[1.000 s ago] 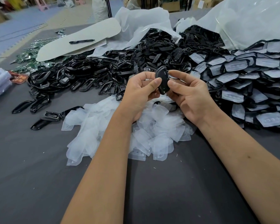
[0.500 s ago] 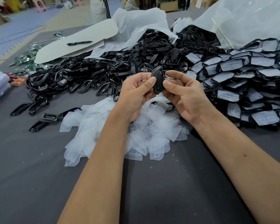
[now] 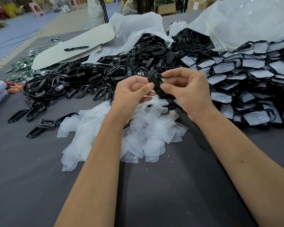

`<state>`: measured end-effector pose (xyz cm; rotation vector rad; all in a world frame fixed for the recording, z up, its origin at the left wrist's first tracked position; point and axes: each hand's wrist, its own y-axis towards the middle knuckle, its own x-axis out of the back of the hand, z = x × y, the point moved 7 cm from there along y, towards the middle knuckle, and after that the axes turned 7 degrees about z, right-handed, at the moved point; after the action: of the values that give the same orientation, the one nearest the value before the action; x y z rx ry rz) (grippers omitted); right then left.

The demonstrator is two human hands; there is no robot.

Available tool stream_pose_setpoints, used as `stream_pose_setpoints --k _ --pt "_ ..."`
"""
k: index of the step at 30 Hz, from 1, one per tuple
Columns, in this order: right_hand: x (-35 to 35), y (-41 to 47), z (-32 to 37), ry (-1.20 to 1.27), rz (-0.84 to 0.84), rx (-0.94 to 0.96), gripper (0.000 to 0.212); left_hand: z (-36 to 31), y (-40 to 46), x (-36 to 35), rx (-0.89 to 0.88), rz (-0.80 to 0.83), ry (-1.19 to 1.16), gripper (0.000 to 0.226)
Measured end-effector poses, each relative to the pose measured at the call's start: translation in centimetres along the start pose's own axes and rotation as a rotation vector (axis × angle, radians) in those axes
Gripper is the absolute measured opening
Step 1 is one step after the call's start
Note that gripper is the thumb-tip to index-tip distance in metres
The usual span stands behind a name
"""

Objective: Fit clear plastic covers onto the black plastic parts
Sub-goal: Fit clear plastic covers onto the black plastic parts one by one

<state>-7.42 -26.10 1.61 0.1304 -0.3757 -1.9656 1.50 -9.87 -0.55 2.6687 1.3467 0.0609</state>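
A single black plastic part [image 3: 155, 81] stands on edge between both hands, above the table. My left hand [image 3: 132, 94] pinches its left side with thumb and curled fingers. My right hand [image 3: 185, 90] pinches its right side with the thumb in front. Below the hands lies a heap of clear plastic covers [image 3: 121, 131]. A large pile of bare black parts [image 3: 92, 76] spreads behind and to the left. On the right are stacked black parts with covers fitted [image 3: 252, 82]. Whether a cover sits on the held part is not visible.
The dark grey table [image 3: 154, 185] carries a few stray black parts [image 3: 36, 115] at the left. A pale board [image 3: 75, 46] with a black pen [image 3: 75, 48] lies at the back left. Clear plastic bags [image 3: 244, 18] rise at the back right. Green items [image 3: 23, 66] lie far left.
Both hands have stayed together on the black part, which has turned slightly in the fingers. The view has shifted a little.
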Motion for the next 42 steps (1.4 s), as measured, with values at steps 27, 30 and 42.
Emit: stream_pose_setpoints --k 27,30,42 --pt "12.3 4.5 5.1 -1.147 -0.201 0.106 0.039 -2.5 7.6 -15.5 -0.108 -0.037 0.915 0.048" --pt "7.0 3.9 5.0 -1.076 -0.116 0.166 0.036 -2.8 6.0 -10.9 -0.066 -0.117 0.932 0.040" --pt "-9.8 2.8 -0.1 -1.141 0.368 0.140 0.027 -0.8 -2.7 7.2 0.416 -0.553 1.161 0.028"
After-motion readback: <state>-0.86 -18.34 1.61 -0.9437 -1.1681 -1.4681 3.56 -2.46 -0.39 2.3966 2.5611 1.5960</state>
